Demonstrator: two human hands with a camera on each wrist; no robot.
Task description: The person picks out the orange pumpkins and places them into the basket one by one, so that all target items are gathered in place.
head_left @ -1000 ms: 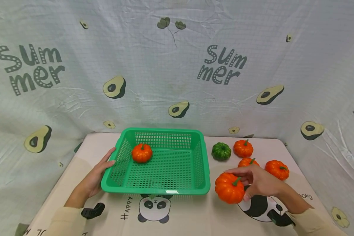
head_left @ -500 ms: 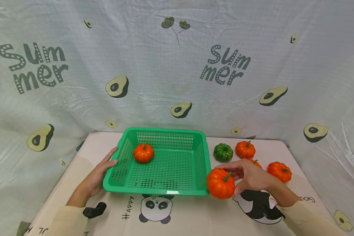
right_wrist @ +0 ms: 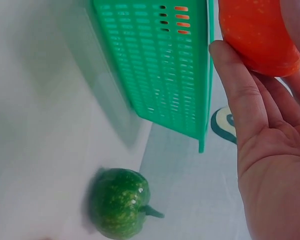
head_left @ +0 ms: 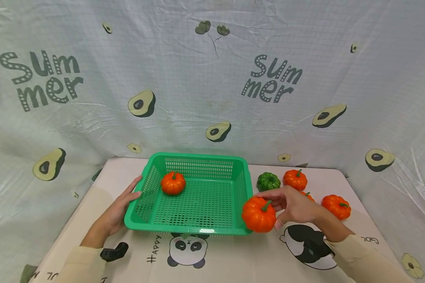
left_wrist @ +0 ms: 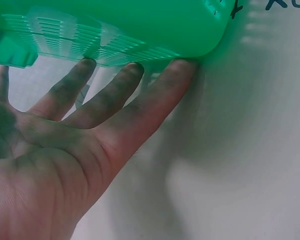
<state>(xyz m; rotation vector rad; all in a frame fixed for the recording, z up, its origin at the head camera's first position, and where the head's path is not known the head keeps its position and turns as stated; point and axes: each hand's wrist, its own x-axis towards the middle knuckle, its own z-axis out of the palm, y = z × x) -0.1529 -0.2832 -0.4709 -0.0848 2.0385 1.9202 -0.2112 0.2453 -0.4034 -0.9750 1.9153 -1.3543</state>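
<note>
Where a dark device [head_left: 114, 252] sat at the cuff of a cream sleeve [head_left: 83, 263], the left hand [head_left: 114, 210] had its fingers straight and spread, their tips touching the outer left wall of a green, rectangular, perforated plastic basket [head_left: 198, 204]. Inside the basket, toward its far left corner, rested a glossy orange ribbed pumpkin [head_left: 173, 183] with a green stem. At the basket's near right corner, a second orange ribbed pumpkin [head_left: 258, 214] was held clear of the pale surface [head_left: 233, 259], overlapping the rim in the head view, its green stem tilted up and right; whether it touched the rim could not be told. The right hand [head_left: 294, 207] pinched it from the right between thumb and fingers. Beyond that hand, near the basket's right wall, sat a speckled dark green ribbed pumpkin [head_left: 268, 182]. Just right of it stood a third orange pumpkin [head_left: 295, 180]; a fourth orange pumpkin [head_left: 308, 196] was mostly hidden behind the hand, and farthest right a fifth orange pumpkin [head_left: 336, 207] lay tilted.
</note>
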